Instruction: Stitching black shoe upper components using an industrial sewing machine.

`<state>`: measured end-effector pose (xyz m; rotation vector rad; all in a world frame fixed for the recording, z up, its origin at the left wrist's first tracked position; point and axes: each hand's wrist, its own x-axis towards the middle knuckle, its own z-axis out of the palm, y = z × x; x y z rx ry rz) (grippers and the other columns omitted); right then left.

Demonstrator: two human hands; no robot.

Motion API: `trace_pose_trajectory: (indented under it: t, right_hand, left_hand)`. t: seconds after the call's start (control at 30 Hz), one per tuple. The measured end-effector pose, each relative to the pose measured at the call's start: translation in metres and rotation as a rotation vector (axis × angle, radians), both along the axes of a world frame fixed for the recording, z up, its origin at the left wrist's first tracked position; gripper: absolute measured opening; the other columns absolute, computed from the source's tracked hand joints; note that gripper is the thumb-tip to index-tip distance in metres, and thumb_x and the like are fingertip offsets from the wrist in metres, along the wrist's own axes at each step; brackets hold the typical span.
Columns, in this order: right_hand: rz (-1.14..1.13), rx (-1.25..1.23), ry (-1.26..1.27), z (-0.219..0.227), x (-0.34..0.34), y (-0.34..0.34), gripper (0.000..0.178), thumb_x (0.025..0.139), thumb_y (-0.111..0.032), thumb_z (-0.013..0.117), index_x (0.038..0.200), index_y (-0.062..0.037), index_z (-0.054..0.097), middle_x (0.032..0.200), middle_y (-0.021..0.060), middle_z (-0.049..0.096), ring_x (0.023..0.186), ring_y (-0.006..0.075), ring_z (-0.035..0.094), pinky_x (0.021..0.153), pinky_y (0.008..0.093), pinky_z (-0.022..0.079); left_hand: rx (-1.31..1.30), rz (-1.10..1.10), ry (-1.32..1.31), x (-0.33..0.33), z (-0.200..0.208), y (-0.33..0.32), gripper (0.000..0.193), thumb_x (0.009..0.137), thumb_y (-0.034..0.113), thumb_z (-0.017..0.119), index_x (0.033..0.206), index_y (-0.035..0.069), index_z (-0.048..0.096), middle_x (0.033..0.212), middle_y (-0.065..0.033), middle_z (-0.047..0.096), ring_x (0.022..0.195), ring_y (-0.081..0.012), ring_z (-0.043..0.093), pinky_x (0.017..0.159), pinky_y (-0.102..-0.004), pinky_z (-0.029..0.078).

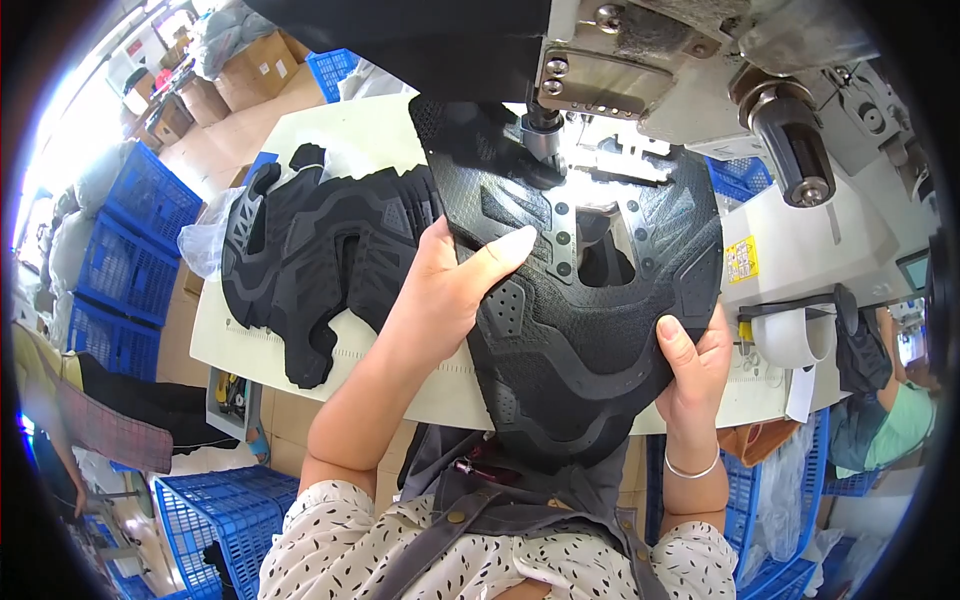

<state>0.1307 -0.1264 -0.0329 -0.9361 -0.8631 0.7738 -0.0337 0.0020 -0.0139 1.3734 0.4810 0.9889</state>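
A black shoe upper (pixel 575 345), flat and patterned with raised panels, lies with its far part under the head of a sewing machine (pixel 610 85). Light shines on it beside the presser foot (pixel 545 145). My left hand (pixel 450 275) grips the upper's left side, thumb on top and fingers underneath. On the right edge, my right hand (pixel 693 360) pinches the piece in the same way. Its near end hangs over the table edge toward my apron (pixel 450 520). Left of my left hand lies a fanned stack of similar black uppers (pixel 300 240).
The pale table (pixel 270 345) curves around the machine. Blue crates (pixel 125 265) stand at the left, with another blue crate (pixel 215 515) at the lower left. An open drawer (pixel 228 400) holds tools. Other people sit at both sides. More black uppers (pixel 862 345) hang at the right.
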Motion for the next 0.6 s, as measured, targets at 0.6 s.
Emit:
trace_pose_trajectory:
  t: [0.6]
  right_hand:
    - [-0.015,0.018,0.023,0.018,0.016,0.049,0.022,0.083,-0.003,0.053,0.104,0.0046,0.051,0.099,0.0104,0.059,0.087,0.0139,0.057,0.08,0.0268,0.044]
  left_hand:
    - [-0.273,-0.069,-0.149,0.026,0.028,0.052,0.023,0.08,0.003,0.053,0.1,-0.008,0.053,0.092,-0.0107,0.06,0.084,-0.0149,0.058,0.077,-0.0267,0.045]
